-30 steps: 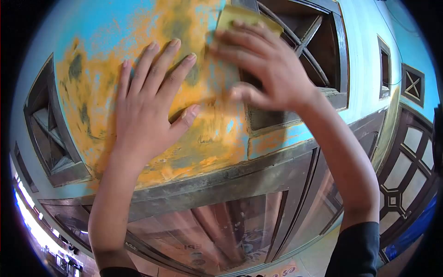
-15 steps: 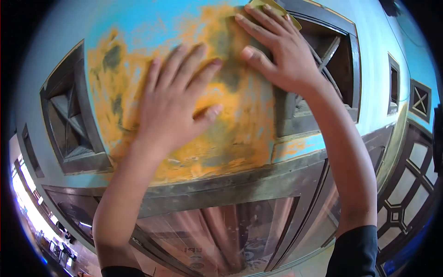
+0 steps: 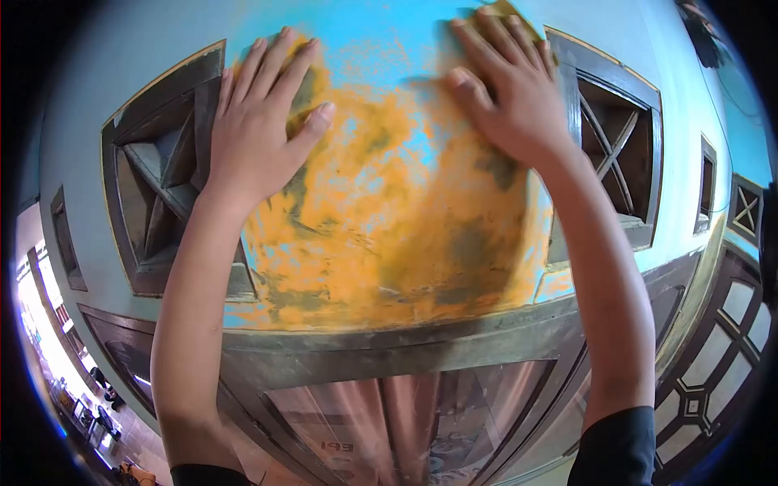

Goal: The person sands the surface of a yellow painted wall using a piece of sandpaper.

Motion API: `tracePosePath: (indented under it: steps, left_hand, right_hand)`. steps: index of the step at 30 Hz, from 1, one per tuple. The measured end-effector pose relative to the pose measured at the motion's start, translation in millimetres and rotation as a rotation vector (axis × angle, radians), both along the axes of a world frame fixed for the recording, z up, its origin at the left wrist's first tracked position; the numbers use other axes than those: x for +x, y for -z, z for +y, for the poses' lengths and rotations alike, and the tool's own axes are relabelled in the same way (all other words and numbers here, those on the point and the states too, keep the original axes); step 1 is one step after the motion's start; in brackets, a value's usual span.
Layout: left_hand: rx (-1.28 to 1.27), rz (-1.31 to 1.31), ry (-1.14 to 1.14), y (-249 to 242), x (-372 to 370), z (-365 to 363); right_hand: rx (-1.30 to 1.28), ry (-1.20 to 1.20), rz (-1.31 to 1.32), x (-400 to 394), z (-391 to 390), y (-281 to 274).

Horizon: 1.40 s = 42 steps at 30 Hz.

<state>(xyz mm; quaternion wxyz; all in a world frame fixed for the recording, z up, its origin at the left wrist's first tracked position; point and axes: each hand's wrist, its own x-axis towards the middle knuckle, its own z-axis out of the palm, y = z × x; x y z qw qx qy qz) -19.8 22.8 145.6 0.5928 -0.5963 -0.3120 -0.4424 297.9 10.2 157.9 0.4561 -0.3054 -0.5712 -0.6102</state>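
Observation:
My right hand (image 3: pixel 515 89) lies over a yellowish-olive piece of sandpaper (image 3: pixel 509 10), pressing it to the wall beside the right vent frame. Its fingers cover most of the sheet; only the top edges show. Flat on the wall, fingers spread and holding nothing, my left hand (image 3: pixel 263 134) is beside the left vent frame. Between the hands, the wall (image 3: pixel 381 154) has a worn patch of orange, grey-green and blue, with bright blue paint above it.
Dark wooden vent frames with crossed bars stand on both sides, one left (image 3: pixel 130 235) and one right (image 3: pixel 648 162). A wooden ledge (image 3: pixel 389 348) runs below the patch, above a glass pane (image 3: pixel 340 429) with curtains behind. A panelled door (image 3: pixel 705 364) is at far right.
My left hand has moved up and left along the wall. My right hand stays high on the wall with the sandpaper, while the view has shifted, bringing the left vent frame closer in.

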Motion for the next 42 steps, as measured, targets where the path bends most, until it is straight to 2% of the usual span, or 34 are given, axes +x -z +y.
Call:
tracePosePath:
  steps: [1, 3, 5, 7, 11, 14, 17, 19, 21, 23, 26, 29, 32, 33, 35, 36, 37, 39, 42]
  left_hand:
    - [0.012, -0.001, 0.004, -3, -1, 1]
    - [0.006, -0.013, 0.03, -2, 1, -1]
    - [0.015, -0.016, 0.053, 0, 0, 1]
    - [0.019, -0.007, 0.077, 2, -1, 2]
    - [0.049, 0.02, 0.094, 7, -2, 1]
    - [0.051, 0.017, 0.108, 7, -3, 2]
    - [0.062, 0.028, 0.113, 8, -2, 3]
    - [0.069, 0.044, 0.1, 10, -4, 3]
    - [0.069, 0.063, 0.091, 14, -4, 2]
    - [0.053, 0.07, 0.086, 20, -5, 2]
    - [-0.013, 0.071, 0.128, 33, -7, -1]
    - [-0.144, 0.105, 0.155, 65, -9, -12]
    - [-0.325, 0.138, 0.15, 120, -15, -24]
    - [-0.35, 0.16, 0.117, 140, -19, -24]
    - [-0.401, 0.211, 0.056, 178, -27, -24]
    - [-0.411, 0.221, 0.054, 191, -29, -26]
    - [-0.42, 0.229, 0.053, 202, -31, -27]
    - [-0.459, 0.224, 0.067, 220, -38, -32]
    - [-0.548, 0.181, 0.127, 243, -47, -38]
  right_hand:
    - [0.003, -0.035, 0.009, -22, 0, 5]
    - [-0.111, -0.072, -0.16, -61, -7, 36]
    - [-0.182, -0.071, -0.267, -68, -13, 47]
    - [-0.139, 0.003, -0.213, -51, -17, 36]
    - [-0.054, -0.003, 0.049, -20, -3, 5]
    - [-0.113, 0.042, -0.044, -52, -12, 40]
    - [-0.303, 0.095, -0.25, -64, -25, 79]
    - [-0.259, 0.138, -0.204, -45, -24, 64]
    - [-0.153, 0.017, -0.081, -14, -10, 40]
    - [-0.133, 0.041, 0.033, -8, -9, 38]
    - [-0.201, -0.002, -0.049, -42, -14, 71]
    - [-0.401, 0.136, -0.224, -69, -28, 129]
    - [-0.375, 0.202, -0.2, -51, -29, 120]
    - [-0.278, 0.081, -0.115, -43, -25, 110]
    - [-0.214, 0.0, 0.089, -38, -20, 97]
    - [-0.187, 0.018, 0.106, -45, -17, 100]
    - [-0.183, -0.014, 0.13, -63, -16, 112]
    - [-0.377, -0.002, -0.006, -99, -25, 149]
    - [-0.578, -0.002, -0.12, -127, -37, 231]
